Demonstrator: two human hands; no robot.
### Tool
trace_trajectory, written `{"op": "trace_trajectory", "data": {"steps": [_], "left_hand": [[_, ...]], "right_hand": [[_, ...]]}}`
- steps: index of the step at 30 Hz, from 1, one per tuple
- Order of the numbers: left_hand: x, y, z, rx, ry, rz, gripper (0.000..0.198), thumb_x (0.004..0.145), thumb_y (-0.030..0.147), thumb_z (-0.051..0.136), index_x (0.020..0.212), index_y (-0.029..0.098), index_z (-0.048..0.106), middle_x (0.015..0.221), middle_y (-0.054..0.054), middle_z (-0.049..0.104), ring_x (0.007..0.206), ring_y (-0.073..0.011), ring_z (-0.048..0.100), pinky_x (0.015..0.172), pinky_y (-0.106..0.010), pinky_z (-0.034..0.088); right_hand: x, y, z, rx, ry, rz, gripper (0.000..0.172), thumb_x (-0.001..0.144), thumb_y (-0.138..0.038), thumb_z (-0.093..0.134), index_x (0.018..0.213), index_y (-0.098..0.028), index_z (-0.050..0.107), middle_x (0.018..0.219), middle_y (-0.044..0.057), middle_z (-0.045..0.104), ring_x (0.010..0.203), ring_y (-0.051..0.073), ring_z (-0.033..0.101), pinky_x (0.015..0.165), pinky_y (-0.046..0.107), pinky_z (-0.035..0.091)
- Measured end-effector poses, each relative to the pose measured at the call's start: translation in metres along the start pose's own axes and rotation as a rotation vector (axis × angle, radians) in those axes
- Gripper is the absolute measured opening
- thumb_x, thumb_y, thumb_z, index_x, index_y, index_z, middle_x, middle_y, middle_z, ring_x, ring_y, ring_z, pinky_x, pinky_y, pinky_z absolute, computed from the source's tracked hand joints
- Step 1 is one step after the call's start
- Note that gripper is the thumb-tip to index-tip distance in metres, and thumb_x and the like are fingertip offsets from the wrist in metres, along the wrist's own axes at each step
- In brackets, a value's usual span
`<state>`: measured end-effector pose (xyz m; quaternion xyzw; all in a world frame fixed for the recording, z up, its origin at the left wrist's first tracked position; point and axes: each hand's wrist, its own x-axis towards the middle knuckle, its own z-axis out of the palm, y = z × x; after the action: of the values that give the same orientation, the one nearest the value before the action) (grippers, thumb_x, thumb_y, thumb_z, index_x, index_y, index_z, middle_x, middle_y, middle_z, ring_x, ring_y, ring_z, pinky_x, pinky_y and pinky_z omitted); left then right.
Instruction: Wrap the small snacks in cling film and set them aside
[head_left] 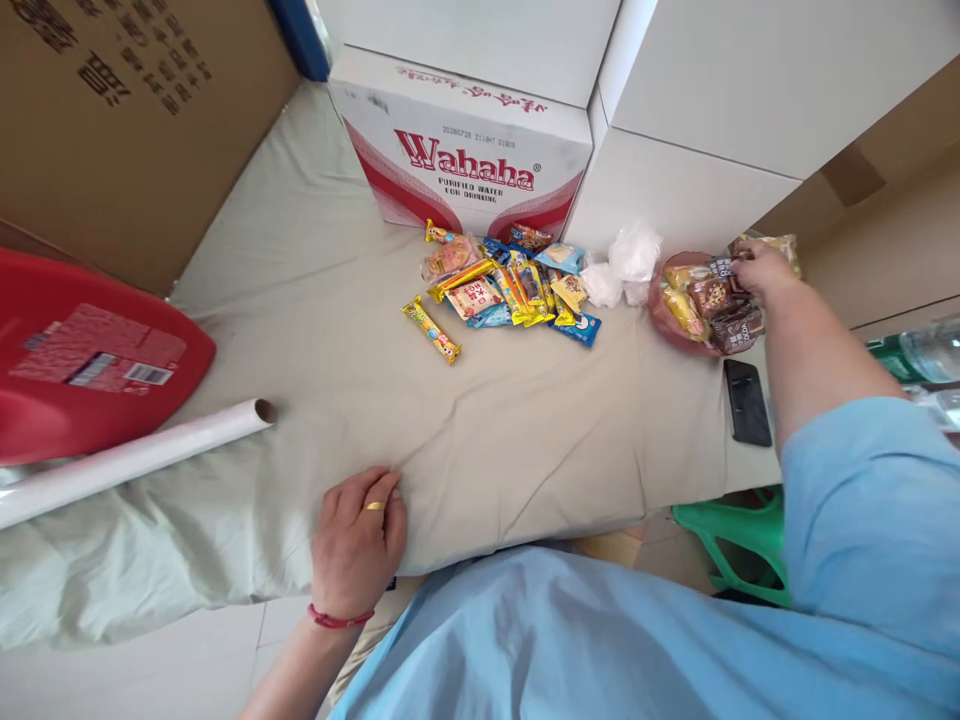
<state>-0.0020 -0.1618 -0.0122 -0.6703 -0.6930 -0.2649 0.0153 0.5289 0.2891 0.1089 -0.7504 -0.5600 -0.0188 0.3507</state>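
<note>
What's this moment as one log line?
left hand: flat on cloth | right hand: on packet at red bowl | snack pile: centre | phone: beside bowl

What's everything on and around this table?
Pale green cloth: one, covering the table.
White-and-red Wahaha cardboard carton: one, back centre.
Brown cardboard box: one, back left.
Plain white boxes: several, back right.
Red plastic item: one, left edge.
White paper roll: one, lying left.
Colourful snack packets: many, heaped mid-table.
Crumpled white plastic bags: about two, beside heap.
Red bowl: one, right, holding packets.
Black phone: one, near bowl.
Green plastic stool: one, below right.
Left hand: flat on cloth, gold ring.
Right hand: gripping a yellowish packet over bowl.
</note>
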Motion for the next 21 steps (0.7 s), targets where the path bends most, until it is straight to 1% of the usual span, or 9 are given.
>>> {"op": "trace_trajectory", "data": {"steps": [3,6,8,11,14,16,18,20,21], "left_hand": [[-0.001,0.0,0.0,0.013,0.023,0.032,0.021,0.092,0.016,0.057,0.11,0.019,0.068,0.109,-0.013,0.071,0.101,-0.0287,0.065,0.092,-0.045,0.054],[0.0,0.001,0.001,0.038,0.038,0.046,0.022,0.091,0.015,0.058,0.111,0.019,0.067,0.107,-0.012,0.071,0.1,-0.0286,0.065,0.092,-0.044,0.054],[0.0,0.001,0.001,0.057,0.048,0.049,0.023,0.09,0.014,0.059,0.111,0.019,0.067,0.107,-0.012,0.071,0.1,-0.0286,0.065,0.092,-0.044,0.054],[0.001,0.002,0.002,0.073,0.046,0.059,0.024,0.089,0.013,0.06,0.111,0.019,0.066,0.107,-0.012,0.071,0.1,-0.0289,0.065,0.091,-0.044,0.054],[0.001,0.004,0.002,0.079,0.054,0.059,0.023,0.089,0.012,0.06,0.11,0.018,0.066,0.107,-0.013,0.071,0.099,-0.0288,0.065,0.091,-0.043,0.054],[0.001,0.004,0.001,0.084,0.061,0.057,0.023,0.089,0.011,0.06,0.11,0.018,0.066,0.106,-0.012,0.071,0.099,-0.0283,0.065,0.09,-0.043,0.054],[0.001,0.005,0.001,0.091,0.061,0.06,0.023,0.089,0.01,0.06,0.11,0.018,0.066,0.105,-0.012,0.071,0.099,-0.0279,0.064,0.09,-0.042,0.055],[0.001,0.005,0.001,0.098,0.066,0.065,0.023,0.089,0.01,0.061,0.11,0.017,0.066,0.105,-0.012,0.071,0.098,-0.0277,0.064,0.088,-0.041,0.055],[0.001,0.005,0.001,0.1,0.071,0.068,0.022,0.089,0.01,0.061,0.11,0.017,0.066,0.105,-0.012,0.071,0.098,-0.0277,0.064,0.088,-0.041,0.055]], "right_hand": [[-0.009,0.005,0.011,-0.077,-0.105,0.075,0.021,0.073,-0.011,0.073,0.083,0.007,0.073,0.09,0.02,0.076,0.055,-0.001,0.045,0.068,0.036,0.038],[-0.015,0.008,0.01,-0.13,-0.141,0.101,0.018,0.081,-0.013,0.067,0.081,0.004,0.072,0.096,0.024,0.075,0.06,0.003,0.047,0.069,0.038,0.037],[-0.02,0.01,0.007,-0.164,-0.158,0.081,0.014,0.084,-0.011,0.064,0.078,0.0,0.071,0.098,0.024,0.074,0.066,0.006,0.052,0.073,0.039,0.037],[-0.027,0.009,0.004,-0.226,-0.156,0.015,0.015,0.087,-0.007,0.062,0.074,-0.005,0.07,0.109,0.024,0.073,0.084,0.011,0.06,0.088,0.042,0.034],[-0.027,0.002,0.0,-0.28,-0.177,-0.033,0.016,0.088,-0.007,0.063,0.072,-0.005,0.069,0.114,0.026,0.07,0.103,0.015,0.059,0.096,0.044,0.029],[-0.024,-0.01,-0.005,-0.318,-0.169,-0.032,0.014,0.088,-0.008,0.064,0.077,-0.003,0.07,0.118,0.028,0.068,0.111,0.017,0.055,0.095,0.044,0.027],[-0.025,-0.03,-0.011,-0.358,-0.108,-0.067,0.016,0.092,-0.01,0.061,0.091,0.0,0.073,0.124,0.028,0.064,0.118,0.019,0.052,0.094,0.044,0.028],[-0.034,-0.058,-0.013,-0.373,-0.082,-0.188,0.027,0.098,-0.013,0.052,0.11,0.002,0.071,0.127,0.027,0.061,0.12,0.02,0.051,0.092,0.042,0.029],[-0.043,-0.074,-0.011,-0.365,-0.111,-0.282,0.031,0.101,-0.014,0.048,0.116,0.002,0.07,0.126,0.026,0.061,0.119,0.019,0.052,0.091,0.04,0.031]]}}
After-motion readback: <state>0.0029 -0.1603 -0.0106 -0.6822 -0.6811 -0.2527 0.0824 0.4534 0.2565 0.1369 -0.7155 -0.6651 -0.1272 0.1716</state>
